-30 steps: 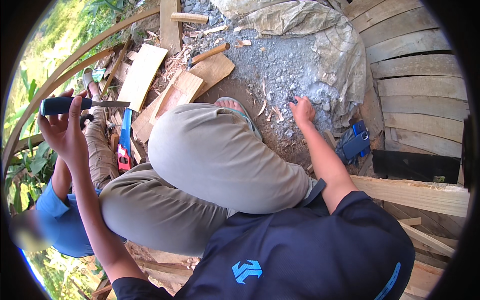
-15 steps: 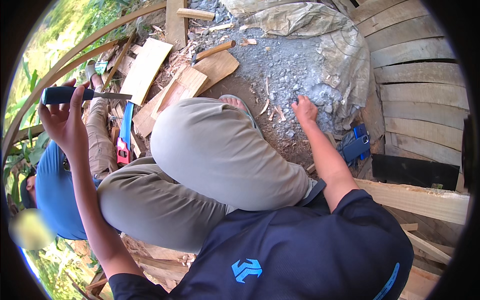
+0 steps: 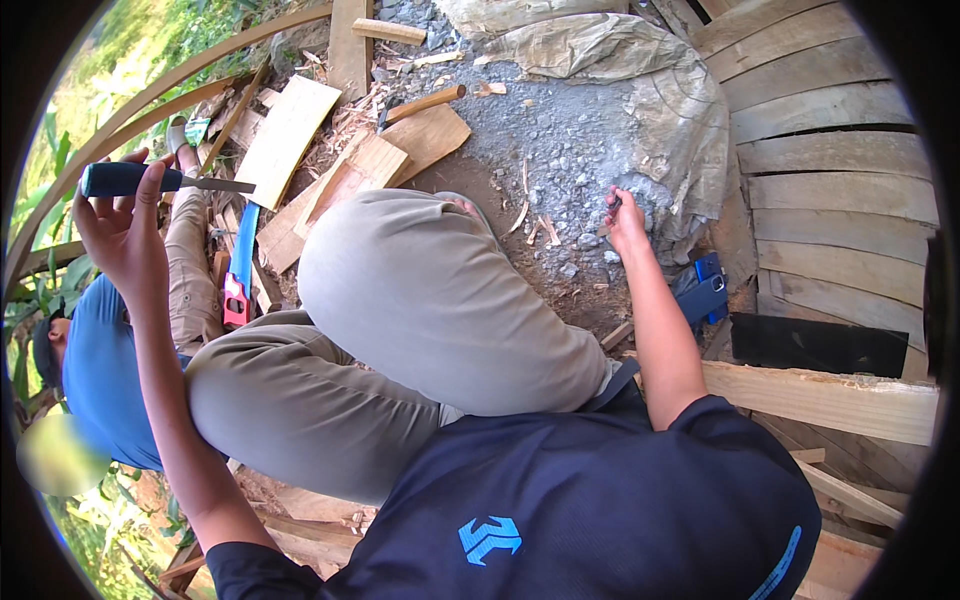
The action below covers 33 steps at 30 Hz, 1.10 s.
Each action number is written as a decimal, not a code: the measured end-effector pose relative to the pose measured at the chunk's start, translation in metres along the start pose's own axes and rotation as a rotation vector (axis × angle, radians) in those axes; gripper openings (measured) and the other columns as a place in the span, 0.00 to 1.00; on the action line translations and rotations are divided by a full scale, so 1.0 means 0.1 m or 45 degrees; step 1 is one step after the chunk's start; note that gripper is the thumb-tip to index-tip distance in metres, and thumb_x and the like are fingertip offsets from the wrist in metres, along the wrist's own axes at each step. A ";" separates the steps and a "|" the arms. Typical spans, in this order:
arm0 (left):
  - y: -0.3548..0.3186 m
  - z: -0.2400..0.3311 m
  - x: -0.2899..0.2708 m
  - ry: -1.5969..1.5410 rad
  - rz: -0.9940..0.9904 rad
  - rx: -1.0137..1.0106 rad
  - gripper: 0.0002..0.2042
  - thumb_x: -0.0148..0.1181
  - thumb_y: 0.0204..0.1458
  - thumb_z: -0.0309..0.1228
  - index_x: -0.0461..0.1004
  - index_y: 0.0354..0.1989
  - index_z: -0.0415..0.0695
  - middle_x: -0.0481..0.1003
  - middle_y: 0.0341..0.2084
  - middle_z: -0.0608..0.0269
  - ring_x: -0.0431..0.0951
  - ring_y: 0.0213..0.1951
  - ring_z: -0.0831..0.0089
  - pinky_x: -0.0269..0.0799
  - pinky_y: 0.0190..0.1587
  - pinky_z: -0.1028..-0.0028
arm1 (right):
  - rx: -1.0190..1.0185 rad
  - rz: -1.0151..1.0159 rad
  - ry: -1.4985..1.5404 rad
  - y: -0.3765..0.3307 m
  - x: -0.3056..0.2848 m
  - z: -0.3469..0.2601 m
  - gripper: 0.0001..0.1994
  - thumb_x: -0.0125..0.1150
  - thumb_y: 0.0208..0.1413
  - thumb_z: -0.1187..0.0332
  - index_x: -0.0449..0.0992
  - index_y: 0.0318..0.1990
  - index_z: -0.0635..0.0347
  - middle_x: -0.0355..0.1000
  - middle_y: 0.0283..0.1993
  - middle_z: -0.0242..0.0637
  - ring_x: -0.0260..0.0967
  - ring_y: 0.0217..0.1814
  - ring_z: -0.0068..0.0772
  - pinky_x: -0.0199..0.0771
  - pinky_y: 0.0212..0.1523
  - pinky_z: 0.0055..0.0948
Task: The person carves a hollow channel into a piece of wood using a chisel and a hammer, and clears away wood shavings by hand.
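Up on the left, my left hand (image 3: 128, 235) grips a chisel (image 3: 125, 181) by its dark blue handle. The flat metal blade points right, over pale boards. My right hand (image 3: 629, 222) is just over the grey gravel (image 3: 570, 165), fingers closed on a small dark object (image 3: 613, 204). Its kind is too small to make out. Between my hands and beyond my knees lie a hammer (image 3: 425, 104) with a wooden handle and a light wooden board (image 3: 288, 140). A saw (image 3: 240, 262) with a blue blade and red handle rests nearer my left knee.
A crumpled tarp (image 3: 675, 125) borders the gravel. Blue phones (image 3: 708, 290) lie by my right forearm, near a black panel (image 3: 820, 344). A plank wall (image 3: 835, 200) and a beam (image 3: 830, 403) stand on the right. Another person in a blue shirt (image 3: 105, 370) is at the left.
My right hand has turned over, and a small dark object now shows in its fingers. My left hand keeps the chisel in nearly the same place. The view has shifted slightly.
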State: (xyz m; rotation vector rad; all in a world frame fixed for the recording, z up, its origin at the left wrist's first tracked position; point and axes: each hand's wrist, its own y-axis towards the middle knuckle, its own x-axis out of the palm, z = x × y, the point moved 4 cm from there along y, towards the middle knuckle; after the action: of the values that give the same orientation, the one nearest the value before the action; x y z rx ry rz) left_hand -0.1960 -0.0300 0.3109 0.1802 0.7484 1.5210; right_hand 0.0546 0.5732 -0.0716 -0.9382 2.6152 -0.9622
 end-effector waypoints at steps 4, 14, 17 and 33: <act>0.00 0.03 0.01 -0.007 0.015 -0.003 0.25 0.65 0.57 0.14 0.61 0.60 0.37 0.78 0.48 0.42 0.84 0.47 0.57 0.84 0.49 0.66 | 0.082 -0.041 0.027 -0.04 -0.14 -0.11 0.07 0.55 0.65 0.55 0.75 0.45 0.39 0.67 0.29 0.14 0.65 0.37 0.18 0.60 0.40 0.28; -0.01 0.01 -0.05 -0.036 0.023 -0.026 0.24 0.64 0.58 0.14 0.61 0.59 0.38 0.78 0.49 0.43 0.84 0.48 0.53 0.84 0.50 0.65 | 0.049 -0.491 0.536 -0.30 0.02 -0.26 0.09 0.53 0.66 0.57 0.68 0.37 0.50 0.66 0.26 0.28 0.70 0.39 0.31 0.71 0.40 0.36; -0.02 0.03 -0.02 -0.017 -0.006 -0.014 0.24 0.64 0.58 0.14 0.60 0.59 0.38 0.78 0.49 0.42 0.84 0.47 0.53 0.84 0.50 0.64 | 0.030 -0.339 0.287 -0.29 0.03 -0.20 0.14 0.55 0.68 0.53 0.68 0.35 0.51 0.64 0.24 0.28 0.68 0.31 0.30 0.72 0.33 0.33; -0.03 -0.01 -0.05 -0.013 -0.018 -0.025 0.25 0.65 0.57 0.15 0.60 0.60 0.37 0.78 0.48 0.42 0.84 0.47 0.54 0.85 0.50 0.63 | -0.604 0.174 -1.715 -0.32 0.30 -0.07 0.14 0.64 0.62 0.53 0.84 0.49 0.47 0.83 0.44 0.45 0.80 0.49 0.53 0.78 0.48 0.47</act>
State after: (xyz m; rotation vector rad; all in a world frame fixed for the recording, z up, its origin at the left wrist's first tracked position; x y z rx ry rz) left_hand -0.1935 -0.0350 0.3104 0.1670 0.7251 1.5123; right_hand 0.0444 0.5397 -0.0448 -0.9529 1.6303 0.3502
